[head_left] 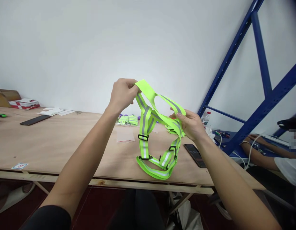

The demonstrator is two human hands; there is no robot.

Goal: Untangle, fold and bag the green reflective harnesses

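A neon green harness of straps (144, 123) with grey reflective stripes and black buckles hangs between my hands above the table. My left hand (124, 94) pinches its upper left end, the fingers closed on the strap. On the right, my right hand (189, 124) grips another strap between thumb and fingers, a little lower. The straps form open loops, and the lowest loop hangs near the table's front part. Behind my right hand, more green straps (173, 130) lie on the table, partly hidden.
On the wooden table (90, 143) are packed green bundles (133, 120), a pale packet (125, 136), a phone (195, 155), a dark flat object (35, 120) and white papers (53, 111). A blue metal frame (262, 105) stands right, with another person's arm (260, 156) beyond.
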